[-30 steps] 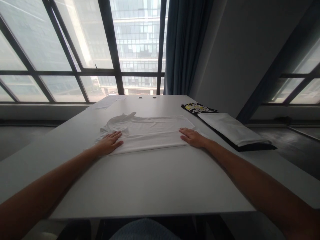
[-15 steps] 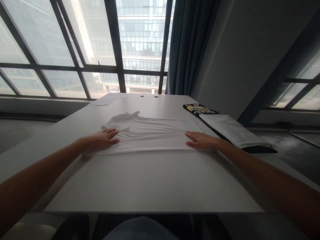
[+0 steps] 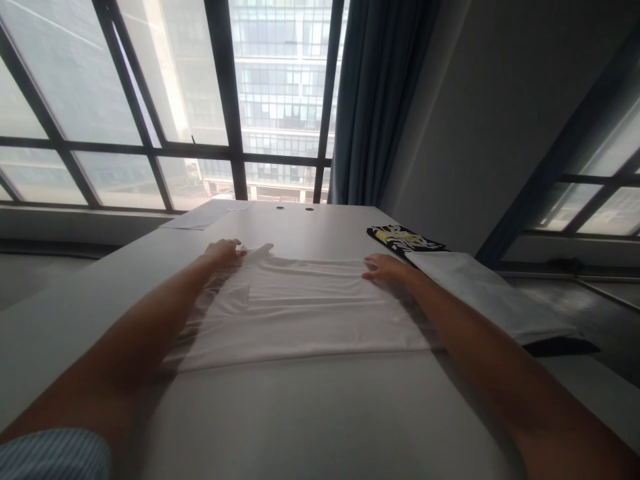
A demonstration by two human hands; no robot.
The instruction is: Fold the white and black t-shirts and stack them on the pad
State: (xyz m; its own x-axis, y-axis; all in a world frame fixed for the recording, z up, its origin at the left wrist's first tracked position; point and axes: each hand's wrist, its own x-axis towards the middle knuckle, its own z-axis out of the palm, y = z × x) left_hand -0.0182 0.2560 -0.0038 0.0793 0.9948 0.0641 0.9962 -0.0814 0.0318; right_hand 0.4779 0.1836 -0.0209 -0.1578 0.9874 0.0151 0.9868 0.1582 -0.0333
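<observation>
A white garment, perhaps a T-shirt, lies spread on the white table with creases running across it. My left hand is at its far left edge, beside a small raised fold of cloth. At the far right edge is my right hand, thumb and fingers a little apart. Both hands look open, fingers slightly bent, close to the cloth; whether the fingertips touch it is hard to make out. My forearms cover parts of the garment's two sides.
Along the table's right side lie a folded white-and-black cloth and a black, white and yellow patterned piece. Sheets of paper rest at the far left. Behind the table are windows and a blue curtain.
Both hands have left the garment's near part, where they lay flat, and moved forward to its far edge. The view has shifted closer to the table.
</observation>
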